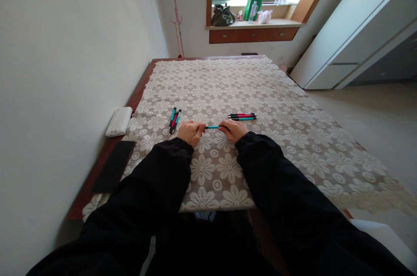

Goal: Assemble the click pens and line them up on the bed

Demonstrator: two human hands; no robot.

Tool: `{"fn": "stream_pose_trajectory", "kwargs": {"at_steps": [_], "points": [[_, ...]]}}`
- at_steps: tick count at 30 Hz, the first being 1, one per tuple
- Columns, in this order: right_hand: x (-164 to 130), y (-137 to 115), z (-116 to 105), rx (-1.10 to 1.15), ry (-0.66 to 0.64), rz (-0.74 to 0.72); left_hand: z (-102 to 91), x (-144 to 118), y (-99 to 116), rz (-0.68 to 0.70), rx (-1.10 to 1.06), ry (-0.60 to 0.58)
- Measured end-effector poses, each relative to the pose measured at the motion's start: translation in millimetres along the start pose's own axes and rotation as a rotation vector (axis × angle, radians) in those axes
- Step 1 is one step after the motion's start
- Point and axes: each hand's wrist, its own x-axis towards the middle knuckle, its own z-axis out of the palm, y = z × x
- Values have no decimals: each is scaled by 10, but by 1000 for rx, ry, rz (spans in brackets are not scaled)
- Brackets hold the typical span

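Both hands meet over the middle of the table, which is covered by a cream lace cloth with a flower pattern. The left hand and the right hand each close their fingers around one end of a teal pen, which lies level between them, just above the cloth; only its short middle stretch shows between the two fists. Both arms wear black sleeves.

Just left of the left hand, a small bunch of pens lies on the cloth, teal, red and black, pointing away toward the far side. Just beyond the right hand, a second group of pens lies crosswise, side by side.

At the left edge of the table, near the wall, rests a white case, and nearer than it a flat black object on the bare wood. Far off, a window sill carries a dark bag and a green bag. A white cabinet stands at the far right.
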Motion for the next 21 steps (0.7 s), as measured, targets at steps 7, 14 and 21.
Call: {"fn": "stream_pose_trajectory", "kwargs": {"at_steps": [7, 14, 21], "points": [[1, 38, 28, 14, 29, -15, 7, 5, -5, 29, 17, 46], [4, 32, 6, 40, 45, -15, 18, 11, -20, 39, 2, 44], [10, 26, -9, 61, 28, -72, 26, 11, -13, 17, 23, 4]]}}
